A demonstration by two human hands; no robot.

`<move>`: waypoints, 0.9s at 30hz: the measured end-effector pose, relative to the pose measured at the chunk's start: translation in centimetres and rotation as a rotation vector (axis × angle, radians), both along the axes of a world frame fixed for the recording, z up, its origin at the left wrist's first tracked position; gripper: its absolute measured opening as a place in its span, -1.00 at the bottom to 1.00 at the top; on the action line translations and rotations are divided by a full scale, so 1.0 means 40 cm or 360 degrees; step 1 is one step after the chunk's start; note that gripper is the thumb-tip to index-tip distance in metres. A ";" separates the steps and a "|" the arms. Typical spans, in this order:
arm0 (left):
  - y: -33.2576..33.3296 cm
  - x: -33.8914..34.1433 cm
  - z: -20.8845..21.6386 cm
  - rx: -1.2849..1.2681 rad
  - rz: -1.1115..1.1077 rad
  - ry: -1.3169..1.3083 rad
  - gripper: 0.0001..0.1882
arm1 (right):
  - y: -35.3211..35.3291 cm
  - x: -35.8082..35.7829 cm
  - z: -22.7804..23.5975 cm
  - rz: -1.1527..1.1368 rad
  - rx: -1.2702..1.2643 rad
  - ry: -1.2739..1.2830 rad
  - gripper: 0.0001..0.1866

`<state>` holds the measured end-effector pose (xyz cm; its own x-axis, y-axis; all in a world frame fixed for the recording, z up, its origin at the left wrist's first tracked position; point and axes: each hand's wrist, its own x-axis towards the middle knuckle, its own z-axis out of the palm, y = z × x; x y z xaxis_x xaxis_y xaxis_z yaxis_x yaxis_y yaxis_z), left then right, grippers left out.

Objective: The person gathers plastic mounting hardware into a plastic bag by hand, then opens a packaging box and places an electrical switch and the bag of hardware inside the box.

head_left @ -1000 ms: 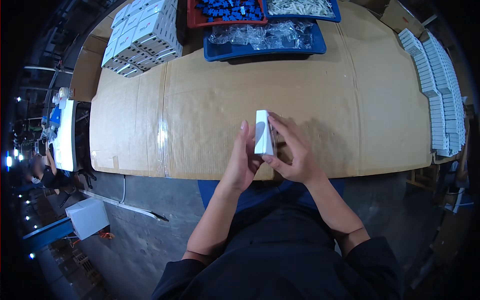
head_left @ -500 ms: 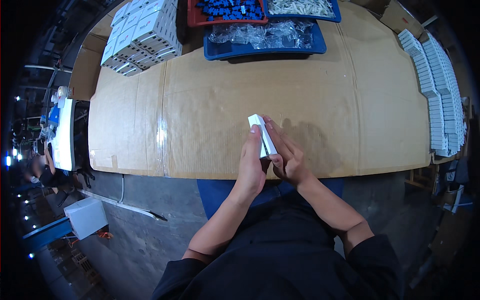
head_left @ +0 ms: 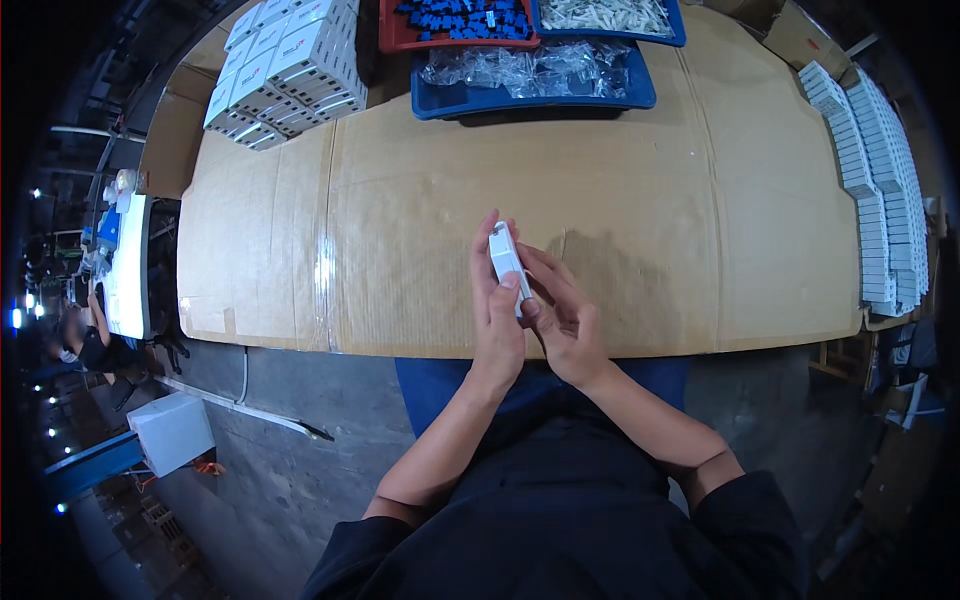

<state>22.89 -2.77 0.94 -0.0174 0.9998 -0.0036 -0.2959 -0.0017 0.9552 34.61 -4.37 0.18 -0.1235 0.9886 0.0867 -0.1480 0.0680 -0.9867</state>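
A small white box (head_left: pixel 503 254), narrow and flat, is held over the near edge of a cardboard-covered table (head_left: pixel 400 200). My left hand (head_left: pixel 497 320) grips it from the left, thumb pressed on its near end. My right hand (head_left: pixel 560 318) holds it from the right, fingers wrapped along its side. Both hands touch the box and each other.
Stacked white boxes (head_left: pixel 290 60) sit at the far left. A blue tray of clear bags (head_left: pixel 535 75), a red tray of blue parts (head_left: pixel 455 20) and a tray of white parts (head_left: pixel 605 15) line the far edge. Rows of white boxes (head_left: pixel 875 190) run along the right.
The box has tipped from nearly upright to slanted, and my hands have closed more tightly around it, staying near the table's front edge.
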 end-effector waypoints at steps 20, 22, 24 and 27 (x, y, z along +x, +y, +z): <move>-0.027 0.035 -0.006 0.0185 0.0114 0.0245 -0.19 | -0.033 -0.012 -0.032 -0.0218 0.0497 -0.0504 -0.46; -0.029 0.035 -0.004 0.0144 0.0083 0.0238 -0.18 | -0.033 -0.001 -0.046 -0.0167 0.0544 -0.0524 -0.49; -0.028 0.028 -0.015 0.0125 0.0061 0.0184 -0.17 | -0.033 0.007 -0.052 -0.0133 0.0499 -0.0509 -0.49; -0.030 0.020 -0.022 0.0116 0.0034 0.0104 -0.16 | -0.028 0.008 -0.042 -0.0109 0.0497 -0.0508 -0.50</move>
<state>23.69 -3.98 0.07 -0.0364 0.9968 0.0713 -0.2321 -0.0778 0.9696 34.95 -5.49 -1.49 -0.1278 0.9279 0.3504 0.1753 0.3688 -0.9128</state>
